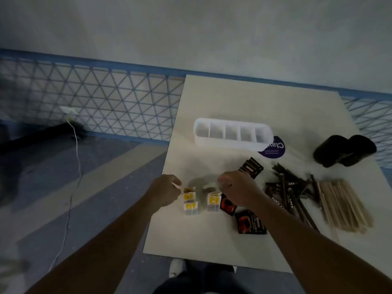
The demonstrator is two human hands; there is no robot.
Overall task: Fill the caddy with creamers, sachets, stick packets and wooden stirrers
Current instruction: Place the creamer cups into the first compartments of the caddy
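A white caddy (233,143) with several empty compartments stands at the table's far middle. Small white and yellow creamer packs (191,205) lie near the table's left edge. My left hand (164,190) pinches one of them by its top. My right hand (237,187) hovers curled over another creamer pack (212,201); what its fingers hold is hidden. Black and orange sachets (250,221) lie below my right hand. Dark stick packets (290,192) are heaped to the right, with wooden stirrers (343,205) beside them.
A pale table (244,98) stands against a wall with a blue lattice band. A purple round sticker (274,149) lies by the caddy. Two black cylinders (343,150) lie at the far right. A white cable (73,187) trails across the floor on the left.
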